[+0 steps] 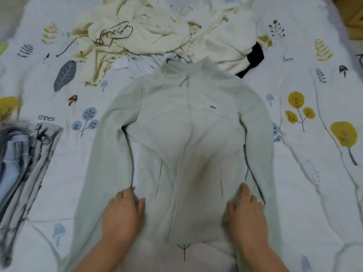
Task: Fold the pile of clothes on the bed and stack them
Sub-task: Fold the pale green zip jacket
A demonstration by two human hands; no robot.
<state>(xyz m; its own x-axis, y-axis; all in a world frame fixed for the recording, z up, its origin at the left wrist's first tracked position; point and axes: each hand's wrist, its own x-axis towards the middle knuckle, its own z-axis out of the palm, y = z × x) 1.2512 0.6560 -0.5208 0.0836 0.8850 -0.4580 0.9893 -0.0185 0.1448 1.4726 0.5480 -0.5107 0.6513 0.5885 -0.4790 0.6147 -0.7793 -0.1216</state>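
Note:
A pale green zip-up jacket (186, 138) lies face up and spread flat on the bed, collar away from me, both sleeves running down along its sides. My left hand (122, 214) rests on its lower left part, fingers pinching the fabric at the side seam. My right hand (245, 214) does the same on the lower right part. A heap of unfolded cream clothes (157, 30) lies beyond the collar. A folded stack of grey and blue garments (21, 163) sits at the left edge.
The bed is covered with a white sheet (314, 173) printed with leaves, trees and mushrooms. A black garment (253, 57) pokes out from the cream heap at the right. A brown wooden piece of furniture (351, 14) shows at the top right corner.

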